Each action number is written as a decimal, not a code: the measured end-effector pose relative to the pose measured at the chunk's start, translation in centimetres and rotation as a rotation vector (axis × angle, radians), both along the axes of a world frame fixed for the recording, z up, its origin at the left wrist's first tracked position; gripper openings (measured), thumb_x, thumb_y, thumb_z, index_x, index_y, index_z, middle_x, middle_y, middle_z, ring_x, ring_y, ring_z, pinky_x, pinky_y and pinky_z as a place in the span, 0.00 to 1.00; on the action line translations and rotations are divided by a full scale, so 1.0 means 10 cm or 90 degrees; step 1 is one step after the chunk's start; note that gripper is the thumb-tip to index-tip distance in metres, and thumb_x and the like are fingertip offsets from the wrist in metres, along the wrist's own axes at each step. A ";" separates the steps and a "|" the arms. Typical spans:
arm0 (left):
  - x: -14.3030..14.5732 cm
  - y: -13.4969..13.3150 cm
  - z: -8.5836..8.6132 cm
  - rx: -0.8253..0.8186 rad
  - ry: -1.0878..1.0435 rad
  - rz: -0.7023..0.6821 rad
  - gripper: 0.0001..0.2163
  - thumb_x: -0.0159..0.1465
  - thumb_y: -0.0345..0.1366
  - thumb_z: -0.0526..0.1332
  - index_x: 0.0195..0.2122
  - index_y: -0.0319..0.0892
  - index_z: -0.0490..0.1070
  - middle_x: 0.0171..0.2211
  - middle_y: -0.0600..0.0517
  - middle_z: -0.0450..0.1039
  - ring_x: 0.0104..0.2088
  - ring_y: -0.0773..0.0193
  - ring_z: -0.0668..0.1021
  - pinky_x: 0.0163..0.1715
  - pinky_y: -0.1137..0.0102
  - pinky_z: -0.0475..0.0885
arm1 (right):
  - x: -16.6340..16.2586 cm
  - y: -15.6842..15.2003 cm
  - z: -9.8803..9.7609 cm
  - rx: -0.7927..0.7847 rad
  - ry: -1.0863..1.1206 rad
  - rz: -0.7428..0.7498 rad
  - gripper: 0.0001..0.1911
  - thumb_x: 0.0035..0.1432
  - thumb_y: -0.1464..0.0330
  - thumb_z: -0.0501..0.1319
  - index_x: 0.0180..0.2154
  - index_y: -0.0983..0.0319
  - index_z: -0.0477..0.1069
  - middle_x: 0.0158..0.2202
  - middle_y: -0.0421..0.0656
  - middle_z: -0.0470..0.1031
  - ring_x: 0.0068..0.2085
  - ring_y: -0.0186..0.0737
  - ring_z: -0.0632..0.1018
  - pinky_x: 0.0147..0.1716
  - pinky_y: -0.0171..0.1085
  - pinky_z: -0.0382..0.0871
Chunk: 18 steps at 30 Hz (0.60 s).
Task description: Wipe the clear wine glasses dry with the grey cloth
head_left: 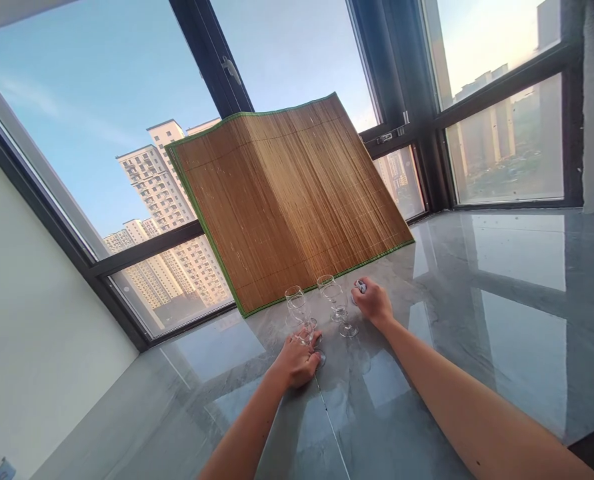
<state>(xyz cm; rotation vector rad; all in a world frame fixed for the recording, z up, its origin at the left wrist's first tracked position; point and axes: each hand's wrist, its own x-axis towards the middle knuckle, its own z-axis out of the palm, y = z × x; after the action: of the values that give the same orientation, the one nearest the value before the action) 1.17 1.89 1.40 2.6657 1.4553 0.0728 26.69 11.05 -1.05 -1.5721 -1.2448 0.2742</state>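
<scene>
Left hand (301, 359): fingers curled around the near-left stemmed glass (321, 359) on the tiled surface (377, 427); apparent step: steadying it. Centre: other stemmed glasses (335, 298), before the bamboo mat (294, 207). Right hand (373, 301): closed around a small unclear object (361, 286). Any next move calls for light contact.

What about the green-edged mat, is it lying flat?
No, the mat stands on its edge behind the stemmed glasses, in front of the windows.

A green-edged mat (297, 207) stands before dark window frames (209, 57), apartment towers (161, 180) and perhaps hazy greenery (534, 137) outside.
</scene>
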 end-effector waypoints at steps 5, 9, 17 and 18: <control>-0.06 -0.05 0.01 -0.002 -0.014 0.011 0.27 0.64 0.39 0.50 0.66 0.45 0.54 0.69 0.48 0.45 0.68 0.51 0.51 0.65 0.51 0.47 | 0.01 -0.01 0.00 0.007 -0.001 0.006 0.11 0.53 0.66 0.55 0.36 0.59 0.73 0.30 0.45 0.77 0.31 0.41 0.74 0.29 0.34 0.58; -0.08 -0.08 0.02 0.002 -0.009 0.009 0.27 0.64 0.39 0.50 0.66 0.45 0.54 0.69 0.48 0.44 0.68 0.52 0.50 0.66 0.53 0.46 | 0.01 -0.02 0.00 0.004 0.003 0.004 0.11 0.53 0.66 0.55 0.37 0.59 0.73 0.31 0.45 0.78 0.32 0.41 0.74 0.30 0.34 0.58; -0.01 -0.10 0.05 0.035 0.038 0.009 0.26 0.65 0.41 0.50 0.64 0.41 0.56 0.67 0.44 0.51 0.67 0.51 0.53 0.65 0.53 0.47 | 0.00 -0.05 0.04 -0.015 -0.004 -0.001 0.12 0.53 0.65 0.55 0.37 0.59 0.74 0.32 0.46 0.78 0.33 0.42 0.75 0.29 0.34 0.57; 0.00 -0.10 0.05 0.038 0.042 0.013 0.26 0.65 0.42 0.50 0.64 0.41 0.57 0.67 0.43 0.52 0.67 0.51 0.54 0.65 0.53 0.48 | 0.00 -0.05 0.05 -0.017 -0.005 -0.001 0.12 0.53 0.65 0.55 0.37 0.58 0.74 0.32 0.46 0.78 0.33 0.42 0.75 0.29 0.34 0.57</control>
<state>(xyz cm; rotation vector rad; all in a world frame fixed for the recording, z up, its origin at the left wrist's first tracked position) 1.21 0.90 1.87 2.7260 1.5234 0.0310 26.66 10.53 -0.60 -1.5990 -1.2504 0.2841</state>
